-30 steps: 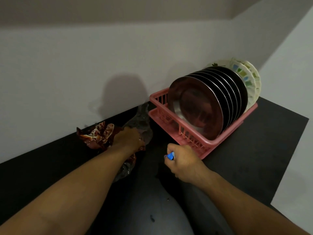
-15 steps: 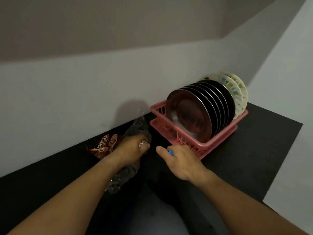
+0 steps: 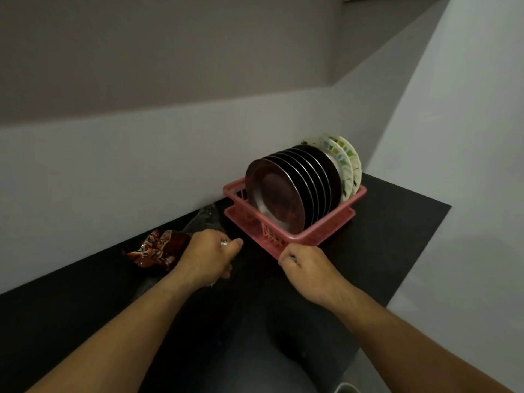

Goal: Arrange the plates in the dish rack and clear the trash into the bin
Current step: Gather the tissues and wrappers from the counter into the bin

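Observation:
A pink dish rack [image 3: 353, 194] stands on the black counter near the corner. Several steel plates [image 3: 276, 197] stand upright in it, with patterned white plates [image 3: 344, 157] behind them. My left hand [image 3: 205, 255] is closed on crumpled clear plastic [image 3: 205, 218] that trails toward the wall. A red-brown snack wrapper [image 3: 154, 249] lies just left of that hand, touching it. My right hand [image 3: 307, 263] is a fist at the rack's front corner, with a small blue scrap barely showing between its fingers.
The black counter [image 3: 397, 236] runs from the left to a right edge past the rack. Pale walls close in behind and on the right. A pale rim [image 3: 347, 388] shows at the bottom edge, below the counter.
The view has pulled back and tilted up. My left hand has closed tighter on the plastic. My right hand has curled shut and the blue scrap is almost hidden.

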Demonstrator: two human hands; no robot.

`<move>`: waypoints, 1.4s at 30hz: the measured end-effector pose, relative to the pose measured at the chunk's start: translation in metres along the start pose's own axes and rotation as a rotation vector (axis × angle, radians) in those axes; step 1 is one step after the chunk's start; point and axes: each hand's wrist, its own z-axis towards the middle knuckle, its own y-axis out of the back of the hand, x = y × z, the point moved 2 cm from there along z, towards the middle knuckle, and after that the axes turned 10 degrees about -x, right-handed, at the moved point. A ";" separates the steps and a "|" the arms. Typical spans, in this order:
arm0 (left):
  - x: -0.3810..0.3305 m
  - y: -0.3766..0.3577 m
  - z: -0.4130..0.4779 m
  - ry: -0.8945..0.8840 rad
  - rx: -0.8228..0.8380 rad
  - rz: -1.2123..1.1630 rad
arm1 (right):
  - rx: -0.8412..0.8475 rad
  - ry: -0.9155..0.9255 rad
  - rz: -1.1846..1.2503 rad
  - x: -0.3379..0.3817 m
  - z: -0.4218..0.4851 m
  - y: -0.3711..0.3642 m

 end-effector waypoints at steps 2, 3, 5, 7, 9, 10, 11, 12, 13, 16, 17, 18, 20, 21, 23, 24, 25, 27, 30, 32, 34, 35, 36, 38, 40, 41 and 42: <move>-0.009 -0.012 -0.008 -0.003 0.041 -0.007 | 0.041 0.008 -0.007 -0.014 -0.005 0.009; -0.014 -0.018 -0.012 -0.014 0.056 -0.012 | 0.071 0.004 -0.005 -0.021 -0.008 0.015; -0.024 -0.032 -0.019 -0.047 0.086 -0.039 | 0.119 -0.018 0.033 -0.035 -0.012 0.030; -0.037 -0.049 -0.028 -0.114 0.094 -0.016 | 0.123 -0.019 0.056 -0.048 -0.016 0.052; -0.056 -0.068 -0.037 -0.160 0.030 0.053 | 0.110 0.001 0.058 -0.063 -0.019 0.075; -0.066 -0.078 -0.042 -0.156 -0.015 0.054 | 0.103 0.007 0.055 -0.071 -0.022 0.086; -0.076 -0.090 -0.048 -0.139 -0.054 0.023 | 0.091 0.006 0.055 -0.081 -0.024 0.097; -0.086 -0.102 -0.054 -0.113 -0.079 -0.025 | 0.074 -0.002 0.062 -0.091 -0.026 0.107; -0.096 -0.113 -0.060 -0.086 -0.088 -0.072 | 0.052 -0.008 0.071 -0.101 -0.028 0.115; -0.118 -0.146 -0.076 -0.011 -0.029 -0.141 | -0.005 0.000 0.087 -0.132 -0.034 0.137; -0.123 -0.158 -0.080 0.019 0.021 -0.151 | -0.004 -0.008 0.095 -0.143 -0.035 0.143; -0.128 -0.169 -0.085 0.067 0.098 -0.157 | 0.004 -0.016 0.099 -0.155 -0.036 0.150; -0.135 -0.193 -0.095 0.172 0.306 -0.147 | 0.015 -0.039 0.093 -0.179 -0.038 0.160; -0.137 -0.205 -0.101 0.200 0.398 -0.138 | 0.007 -0.053 0.082 -0.191 -0.039 0.165; -0.140 -0.229 -0.110 0.207 0.518 -0.131 | -0.021 -0.083 0.050 -0.217 -0.045 0.171; -0.140 -0.241 -0.114 0.203 0.544 -0.121 | -0.027 -0.106 0.035 -0.231 -0.049 0.172; -0.139 -0.253 -0.118 0.184 0.554 -0.107 | -0.021 -0.136 0.024 -0.244 -0.053 0.172; -0.136 -0.281 -0.126 0.123 0.544 -0.084 | 0.020 -0.196 0.008 -0.271 -0.060 0.166; -0.119 -0.325 -0.138 -0.013 0.510 0.047 | 0.107 -0.254 -0.010 -0.309 -0.074 0.151; -0.099 -0.354 -0.146 -0.063 0.531 0.115 | 0.164 -0.290 -0.034 -0.335 -0.086 0.138; -0.071 -0.380 -0.153 -0.092 0.534 0.181 | 0.204 -0.322 -0.048 -0.363 -0.100 0.122; -0.056 -0.393 -0.156 -0.110 0.514 0.216 | 0.217 -0.331 -0.050 -0.378 -0.106 0.112; -0.039 -0.405 -0.158 -0.117 0.494 0.241 | 0.230 -0.334 -0.054 -0.393 -0.110 0.102; -0.002 -0.432 -0.163 -0.116 0.491 0.285 | 0.277 -0.322 -0.075 -0.426 -0.119 0.074; 0.039 -0.460 -0.169 -0.107 0.523 0.331 | 0.324 -0.297 -0.120 -0.459 -0.125 0.040; 0.060 -0.473 -0.172 -0.092 0.537 0.344 | 0.345 -0.280 -0.144 -0.476 -0.129 0.021; 0.083 -0.488 -0.176 -0.080 0.545 0.360 | 0.363 -0.264 -0.164 -0.494 -0.132 0.002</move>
